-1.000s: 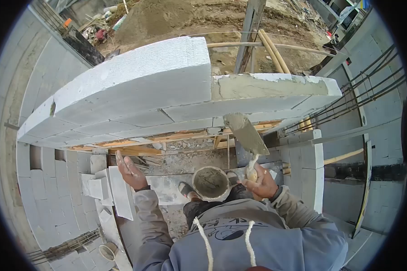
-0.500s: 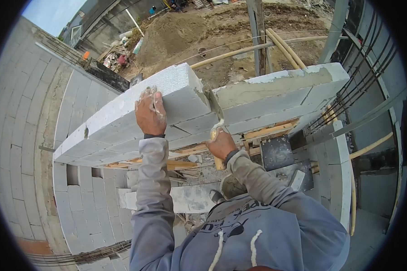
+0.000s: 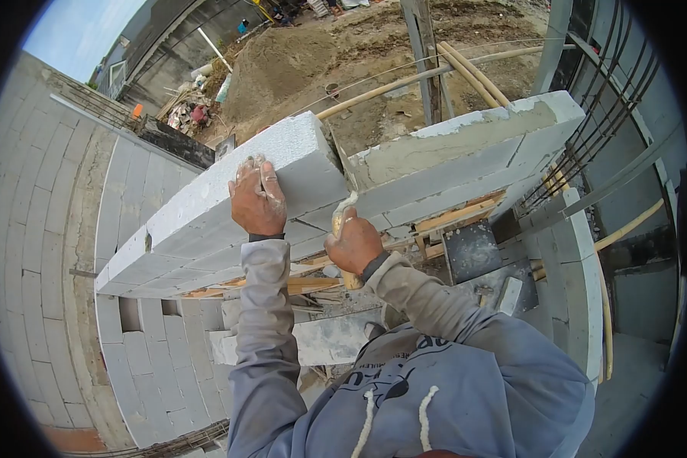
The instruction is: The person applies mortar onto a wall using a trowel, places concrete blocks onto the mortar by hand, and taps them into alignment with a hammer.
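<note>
My left hand (image 3: 258,197) lies with its fingers spread against the top edge and near face of a white block (image 3: 301,156) on the wall. My right hand (image 3: 355,243) is wrapped round the handle of a trowel (image 3: 342,159). The trowel's blade stands upright, seen almost edge-on, at the right end face of that block. To its right a layer of grey mortar (image 3: 458,145) covers the lower course of blocks. A bucket below is mostly hidden behind my right forearm.
Beyond the wall are a wooden post (image 3: 424,65), bamboo poles (image 3: 473,72) and a sand heap (image 3: 278,65). Steel rods (image 3: 614,99) jut out at the right. Below lie a dark board (image 3: 471,250) and a pale plank (image 3: 332,338).
My left hand has come from the air onto the block and rests there. My right hand has brought the trowel leftward and up to the block's end, its blade now upright.
</note>
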### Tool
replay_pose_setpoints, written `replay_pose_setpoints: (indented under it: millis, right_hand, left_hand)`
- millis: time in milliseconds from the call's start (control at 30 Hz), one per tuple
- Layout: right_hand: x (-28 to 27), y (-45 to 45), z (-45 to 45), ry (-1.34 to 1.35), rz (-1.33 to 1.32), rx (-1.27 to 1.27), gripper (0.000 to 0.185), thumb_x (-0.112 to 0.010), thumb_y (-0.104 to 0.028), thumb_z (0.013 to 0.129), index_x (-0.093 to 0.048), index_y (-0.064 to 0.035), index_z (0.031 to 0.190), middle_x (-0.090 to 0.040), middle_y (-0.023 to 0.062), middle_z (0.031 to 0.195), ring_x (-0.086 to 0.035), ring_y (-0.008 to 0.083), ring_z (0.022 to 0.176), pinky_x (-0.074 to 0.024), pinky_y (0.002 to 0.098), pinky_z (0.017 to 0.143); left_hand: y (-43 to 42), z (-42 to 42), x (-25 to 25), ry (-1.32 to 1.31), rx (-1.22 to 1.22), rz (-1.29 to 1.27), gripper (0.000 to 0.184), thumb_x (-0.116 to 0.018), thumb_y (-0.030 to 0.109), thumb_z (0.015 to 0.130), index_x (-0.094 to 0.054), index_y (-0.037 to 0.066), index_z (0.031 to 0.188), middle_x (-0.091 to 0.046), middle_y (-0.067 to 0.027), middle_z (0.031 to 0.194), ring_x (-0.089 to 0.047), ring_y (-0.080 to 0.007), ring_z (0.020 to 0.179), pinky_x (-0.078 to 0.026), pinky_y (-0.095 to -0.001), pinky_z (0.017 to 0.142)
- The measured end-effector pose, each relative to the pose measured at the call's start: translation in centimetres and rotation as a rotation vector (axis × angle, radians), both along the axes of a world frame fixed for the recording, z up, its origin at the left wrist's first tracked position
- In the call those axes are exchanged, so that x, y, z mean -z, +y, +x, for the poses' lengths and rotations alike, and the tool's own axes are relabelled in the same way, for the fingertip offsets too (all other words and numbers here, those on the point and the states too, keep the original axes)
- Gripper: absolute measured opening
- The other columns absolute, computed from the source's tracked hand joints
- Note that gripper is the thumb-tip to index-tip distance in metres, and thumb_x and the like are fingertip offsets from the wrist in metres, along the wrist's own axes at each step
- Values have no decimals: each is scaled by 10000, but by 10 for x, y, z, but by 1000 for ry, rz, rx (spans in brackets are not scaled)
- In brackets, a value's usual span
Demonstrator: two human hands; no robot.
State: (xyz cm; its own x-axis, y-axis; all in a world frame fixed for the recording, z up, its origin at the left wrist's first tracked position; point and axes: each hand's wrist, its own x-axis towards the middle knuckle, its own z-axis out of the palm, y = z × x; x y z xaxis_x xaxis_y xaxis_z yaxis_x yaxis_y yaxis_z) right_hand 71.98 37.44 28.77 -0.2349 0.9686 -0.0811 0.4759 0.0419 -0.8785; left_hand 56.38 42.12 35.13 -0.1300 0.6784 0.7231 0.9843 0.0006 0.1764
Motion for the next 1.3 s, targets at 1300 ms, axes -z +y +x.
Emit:
replay_pose_setpoints:
  millis: [1300]
  right_hand:
    - [45, 3, 50, -68, -159, -24, 567, -601, -256, 743, -413, 116, 1127, -620, 290, 935, -615, 392, 906, -482, 428, 824]
  left_hand:
    - [-3, -3, -2, -22, 27, -10, 337, -494, 340, 920, -662, 89, 1070, -622, -140, 1132, -563, -298, 1095, -364, -459, 990]
